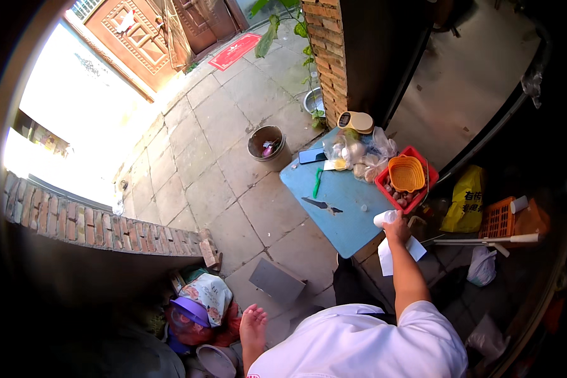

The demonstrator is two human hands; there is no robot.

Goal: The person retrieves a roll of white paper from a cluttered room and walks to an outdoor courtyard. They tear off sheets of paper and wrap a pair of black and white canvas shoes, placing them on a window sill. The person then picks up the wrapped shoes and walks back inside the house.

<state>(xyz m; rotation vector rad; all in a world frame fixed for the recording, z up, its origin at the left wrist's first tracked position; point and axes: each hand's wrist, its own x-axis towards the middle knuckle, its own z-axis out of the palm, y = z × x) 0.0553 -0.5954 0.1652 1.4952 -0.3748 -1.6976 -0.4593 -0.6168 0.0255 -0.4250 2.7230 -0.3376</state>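
Roll (383,218), white, cylindrical, pale-ended, in the right grip (397,227).

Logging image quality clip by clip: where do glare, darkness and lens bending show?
Head view: glare washes out the upper left, beside the wooden door; head view: corners fall near black; head view: the brick ledge looks bowed; head view: the white roll in the right hand shows little surface detail.

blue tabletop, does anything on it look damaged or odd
Yes: a jagged dark shape near the green tool breaks up the plain blue tabletop. Whether it is peeling, a stain or a loose object, I cannot tell.
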